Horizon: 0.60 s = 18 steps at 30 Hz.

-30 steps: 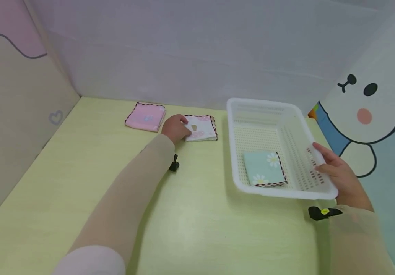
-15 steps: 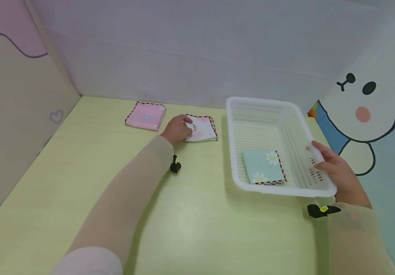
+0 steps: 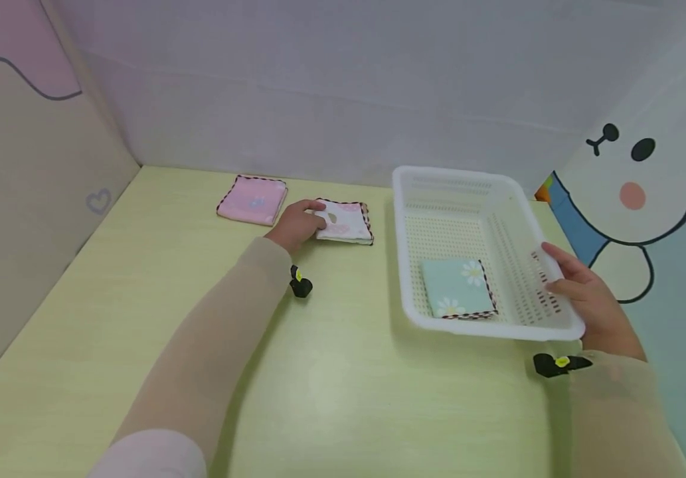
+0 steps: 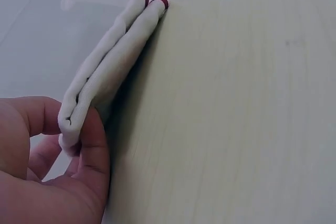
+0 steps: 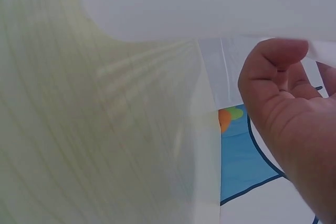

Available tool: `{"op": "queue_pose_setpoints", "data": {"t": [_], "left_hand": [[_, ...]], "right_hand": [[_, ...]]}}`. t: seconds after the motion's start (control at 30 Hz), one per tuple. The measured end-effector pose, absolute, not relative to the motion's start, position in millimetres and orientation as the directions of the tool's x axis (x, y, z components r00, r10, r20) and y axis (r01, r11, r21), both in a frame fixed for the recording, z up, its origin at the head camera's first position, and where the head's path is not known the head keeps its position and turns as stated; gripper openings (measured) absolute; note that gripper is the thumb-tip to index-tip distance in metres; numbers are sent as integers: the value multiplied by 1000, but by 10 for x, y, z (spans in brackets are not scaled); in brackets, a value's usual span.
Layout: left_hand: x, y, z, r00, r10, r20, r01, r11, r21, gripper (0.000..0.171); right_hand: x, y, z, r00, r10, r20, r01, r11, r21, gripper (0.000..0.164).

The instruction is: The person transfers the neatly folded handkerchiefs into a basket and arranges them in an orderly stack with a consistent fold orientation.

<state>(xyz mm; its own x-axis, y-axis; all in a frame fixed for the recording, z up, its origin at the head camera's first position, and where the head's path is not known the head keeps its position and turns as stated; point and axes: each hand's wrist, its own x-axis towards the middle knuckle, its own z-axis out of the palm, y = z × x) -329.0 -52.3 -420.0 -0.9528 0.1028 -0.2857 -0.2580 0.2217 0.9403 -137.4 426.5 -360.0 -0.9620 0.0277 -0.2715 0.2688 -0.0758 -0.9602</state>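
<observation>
My left hand (image 3: 298, 224) pinches the left edge of a folded white cloth (image 3: 347, 224) with pink patches and a dark checked border. In the left wrist view the thumb lies on one side of the folded cloth (image 4: 113, 61) and fingers on the other; its far end slants up. My right hand (image 3: 596, 302) grips the right rim of a white plastic basket (image 3: 405, 265), thumb over the wall. A folded mint-green cloth (image 3: 456, 289) with daisies lies inside the basket. In the right wrist view the basket's outer wall (image 5: 210, 6) covers the top.
A folded pink cloth (image 3: 253, 200) lies on the pale yellow table (image 3: 319, 398), left of the left hand. A white wall (image 3: 319, 93) runs along the back edge. On the right stands a panel with a cartoon face (image 3: 659, 179).
My left hand has shifted slightly left, and the white cloth has moved a little left with it. The right hand and basket stay nearly as they were.
</observation>
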Motion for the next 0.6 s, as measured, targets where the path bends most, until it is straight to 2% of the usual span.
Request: {"op": "queue_pose_setpoints", "data": {"t": [0.6], "left_hand": [[-3246,-517,-4153,-957,132,-258,-252,62,966,44]], "right_hand": [[-1396,4273,-3607,-959,41,-282,280,-36,-959,76]]}}
